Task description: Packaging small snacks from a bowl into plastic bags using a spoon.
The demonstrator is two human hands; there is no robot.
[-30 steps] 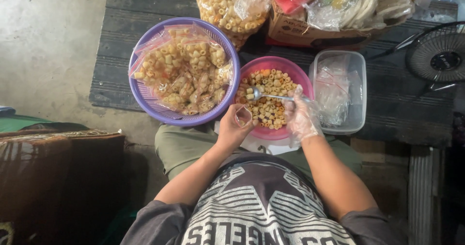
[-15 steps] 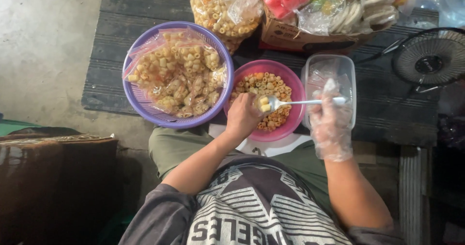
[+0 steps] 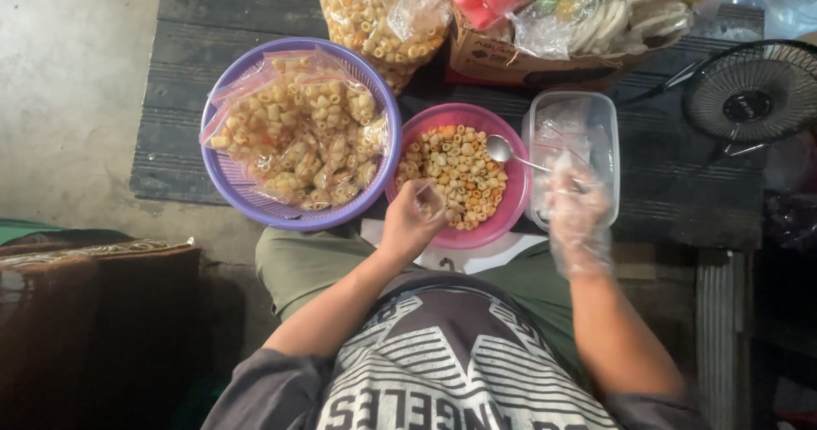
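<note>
Over the near rim of the pink bowl [image 3: 516, 193], the left hand [image 3: 410, 222] is closed around a small clear bag [image 3: 429, 199], holding its mouth up just above the ring-shaped snacks [image 3: 455, 173] that fill the bowl. To the right, the right hand [image 3: 576, 213], covered by a thin plastic glove, grips the handle of a metal spoon [image 3: 502, 149] whose empty scoop hangs over the bowl's far right edge. Under that hand sits a clear plastic tub [image 3: 606, 124] with more empty bags inside. Left of the bowl, touching it, a purple basket [image 3: 231, 179] holds filled bags of the same snacks. Farther off lie a big sack of snacks [image 3: 383, 13], a cardboard box [image 3: 502, 60] and a small black fan [image 3: 749, 94].
</note>
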